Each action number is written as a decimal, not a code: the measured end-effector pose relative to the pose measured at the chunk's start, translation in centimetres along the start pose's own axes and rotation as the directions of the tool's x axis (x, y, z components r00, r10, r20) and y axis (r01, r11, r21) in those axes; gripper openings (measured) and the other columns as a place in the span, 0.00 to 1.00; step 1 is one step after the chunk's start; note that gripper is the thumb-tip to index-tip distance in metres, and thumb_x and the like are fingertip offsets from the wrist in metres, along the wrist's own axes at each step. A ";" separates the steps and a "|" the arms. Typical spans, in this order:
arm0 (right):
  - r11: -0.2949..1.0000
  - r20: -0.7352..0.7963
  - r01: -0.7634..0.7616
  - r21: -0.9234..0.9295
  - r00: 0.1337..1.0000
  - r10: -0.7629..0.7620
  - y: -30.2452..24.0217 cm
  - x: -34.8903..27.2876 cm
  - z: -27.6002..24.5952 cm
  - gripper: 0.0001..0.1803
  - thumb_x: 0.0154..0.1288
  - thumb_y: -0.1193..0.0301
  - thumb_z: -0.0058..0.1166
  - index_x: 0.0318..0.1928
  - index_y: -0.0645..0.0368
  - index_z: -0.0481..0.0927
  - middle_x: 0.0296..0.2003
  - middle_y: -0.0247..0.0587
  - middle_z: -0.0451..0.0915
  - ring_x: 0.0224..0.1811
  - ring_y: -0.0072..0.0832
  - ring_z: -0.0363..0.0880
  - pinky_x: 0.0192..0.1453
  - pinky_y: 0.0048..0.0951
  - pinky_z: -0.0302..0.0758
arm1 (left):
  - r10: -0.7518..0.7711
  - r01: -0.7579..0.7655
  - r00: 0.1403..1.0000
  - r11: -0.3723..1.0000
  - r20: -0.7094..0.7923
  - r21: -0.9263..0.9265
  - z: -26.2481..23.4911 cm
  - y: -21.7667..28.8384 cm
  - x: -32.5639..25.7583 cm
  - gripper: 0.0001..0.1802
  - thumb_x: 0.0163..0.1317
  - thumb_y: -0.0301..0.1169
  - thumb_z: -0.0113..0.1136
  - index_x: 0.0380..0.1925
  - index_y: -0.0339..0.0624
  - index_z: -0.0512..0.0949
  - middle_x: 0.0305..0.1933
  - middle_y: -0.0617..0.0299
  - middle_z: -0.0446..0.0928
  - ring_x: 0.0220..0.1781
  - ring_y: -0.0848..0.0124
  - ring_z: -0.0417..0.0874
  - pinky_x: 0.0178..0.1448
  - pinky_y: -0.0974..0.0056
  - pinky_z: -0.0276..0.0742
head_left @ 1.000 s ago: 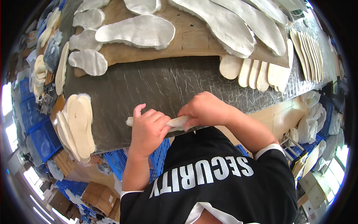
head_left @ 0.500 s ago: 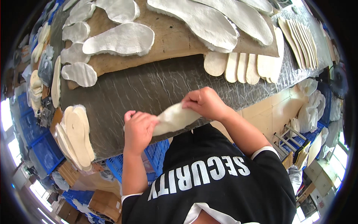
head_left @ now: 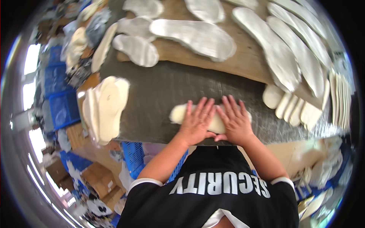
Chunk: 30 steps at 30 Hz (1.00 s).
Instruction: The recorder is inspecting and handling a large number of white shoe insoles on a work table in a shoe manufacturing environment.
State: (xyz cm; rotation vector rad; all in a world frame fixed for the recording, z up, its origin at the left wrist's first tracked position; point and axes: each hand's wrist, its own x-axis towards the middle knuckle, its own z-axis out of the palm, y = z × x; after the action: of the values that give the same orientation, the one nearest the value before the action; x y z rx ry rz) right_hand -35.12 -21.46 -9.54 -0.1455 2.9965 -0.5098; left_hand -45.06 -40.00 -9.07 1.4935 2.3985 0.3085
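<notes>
A cream insole lies crosswise on the dark tabletop, close to the table's near edge. My left hand rests flat across its left half, fingers stretched out and pointing away from me. On its right half lies my right hand, also flat with the fingers spread. The thumbs nearly meet at the insole's near edge. Both hands cover much of the insole, so only its two ends and a strip between the hands show.
To the left stands a stack of cream insoles. Silvery-white fleecy insoles lie spread on a brown board farther back. Several pale insoles stick out under the board's right end, beside an upright row. A blue crate is below the table.
The insole, held up between both hands before, now lies on the table. My hands have opened and are pressed flat on it. The view has turned, shifting the surroundings.
</notes>
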 end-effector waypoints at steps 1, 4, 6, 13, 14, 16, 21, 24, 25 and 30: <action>1.000 -0.031 0.017 -0.002 0.999 -0.017 -0.3 0.3 -0.3 0.63 0.39 0.24 0.48 0.70 0.56 0.65 0.74 0.54 0.54 0.78 0.48 0.46 0.77 0.57 0.41 | -0.012 0.012 1.000 1.000 0.021 0.009 -0.3 -0.2 0.0 0.60 0.38 0.58 0.72 0.71 0.41 0.59 0.79 0.55 0.49 0.80 0.55 0.46 0.77 0.34 0.40; 0.982 -0.171 0.092 0.165 0.983 -0.063 -1.6 -0.4 -0.8 0.59 0.45 0.25 0.48 0.67 0.59 0.67 0.71 0.57 0.60 0.76 0.51 0.52 0.76 0.57 0.46 | -0.026 0.026 1.000 1.000 -0.011 0.009 -1.3 -0.2 -1.9 0.58 0.40 0.61 0.69 0.70 0.43 0.61 0.78 0.56 0.52 0.79 0.55 0.49 0.77 0.37 0.42; 0.893 -0.380 0.162 0.419 0.925 0.011 -0.7 -1.8 -0.1 0.49 0.58 0.32 0.46 0.64 0.63 0.69 0.67 0.58 0.66 0.73 0.56 0.57 0.75 0.56 0.51 | 0.022 -0.012 0.987 0.998 -0.156 0.061 -0.8 0.0 -3.0 0.58 0.40 0.62 0.68 0.69 0.41 0.62 0.73 0.58 0.61 0.74 0.58 0.58 0.75 0.42 0.49; 0.876 -0.574 0.072 0.477 0.780 0.249 -3.3 -3.4 0.3 0.30 0.72 0.52 0.42 0.60 0.64 0.71 0.63 0.55 0.71 0.68 0.55 0.64 0.71 0.50 0.60 | -0.446 0.418 0.893 0.870 -0.053 -0.262 -7.0 0.3 -9.5 0.61 0.34 0.50 0.80 0.68 0.39 0.60 0.53 0.48 0.69 0.59 0.49 0.72 0.61 0.50 0.69; 0.889 -0.538 0.023 0.458 0.803 0.256 -3.5 -3.6 0.3 0.28 0.72 0.53 0.44 0.60 0.63 0.71 0.62 0.55 0.71 0.67 0.55 0.65 0.71 0.51 0.60 | -0.561 0.549 0.825 0.760 0.076 -0.348 -9.1 -0.2 -11.0 0.61 0.35 0.51 0.80 0.68 0.37 0.59 0.52 0.47 0.69 0.55 0.47 0.76 0.57 0.49 0.73; 0.905 -0.510 -0.022 0.426 0.820 0.260 -3.4 -3.6 0.2 0.26 0.72 0.55 0.45 0.59 0.63 0.72 0.62 0.55 0.72 0.66 0.54 0.66 0.71 0.51 0.60 | -0.705 0.650 0.709 0.634 0.034 -0.419 -14.1 -1.6 -14.3 0.62 0.31 0.48 0.83 0.66 0.39 0.60 0.57 0.43 0.69 0.56 0.40 0.75 0.61 0.48 0.72; 0.933 -0.511 -0.067 0.355 0.822 0.253 -3.5 -3.6 0.0 0.22 0.70 0.58 0.48 0.54 0.62 0.74 0.60 0.53 0.73 0.64 0.53 0.68 0.69 0.50 0.62 | -0.719 0.742 0.358 0.607 -0.596 -0.286 -21.9 -13.8 -25.3 0.63 0.34 0.50 0.82 0.68 0.37 0.58 0.62 0.42 0.68 0.61 0.49 0.74 0.61 0.50 0.75; 0.946 -0.495 -0.093 0.311 0.833 0.245 -3.8 -2.6 0.0 0.21 0.68 0.58 0.50 0.52 0.61 0.75 0.59 0.51 0.74 0.64 0.53 0.68 0.69 0.50 0.62 | -0.559 0.950 0.199 0.310 -0.805 0.020 -27.1 -20.1 -29.4 0.53 0.46 0.49 0.75 0.68 0.38 0.60 0.56 0.44 0.70 0.53 0.49 0.77 0.54 0.48 0.75; 0.939 -0.491 -0.094 0.331 0.833 0.256 -4.0 -2.1 0.0 0.21 0.65 0.58 0.53 0.51 0.60 0.76 0.59 0.51 0.74 0.63 0.52 0.68 0.68 0.50 0.62 | -0.415 0.969 0.233 0.171 -0.879 0.175 -27.4 -22.6 -30.5 0.44 0.53 0.46 0.72 0.66 0.39 0.64 0.55 0.47 0.71 0.52 0.52 0.77 0.54 0.47 0.72; 0.937 -0.490 -0.122 0.327 0.826 0.278 -4.3 -1.1 -0.5 0.19 0.62 0.61 0.56 0.49 0.60 0.77 0.58 0.50 0.75 0.62 0.52 0.69 0.67 0.50 0.63 | -0.791 0.958 0.269 0.159 -0.549 0.240 -20.5 -31.9 -31.7 0.20 0.60 0.26 0.57 0.55 0.47 0.76 0.57 0.57 0.73 0.60 0.54 0.73 0.58 0.44 0.68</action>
State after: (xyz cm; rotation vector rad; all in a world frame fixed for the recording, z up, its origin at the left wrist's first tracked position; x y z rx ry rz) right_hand -33.74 -25.17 -7.57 0.4045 3.3416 -1.1061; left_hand -65.95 -82.96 3.70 -0.2526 3.2786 -0.5417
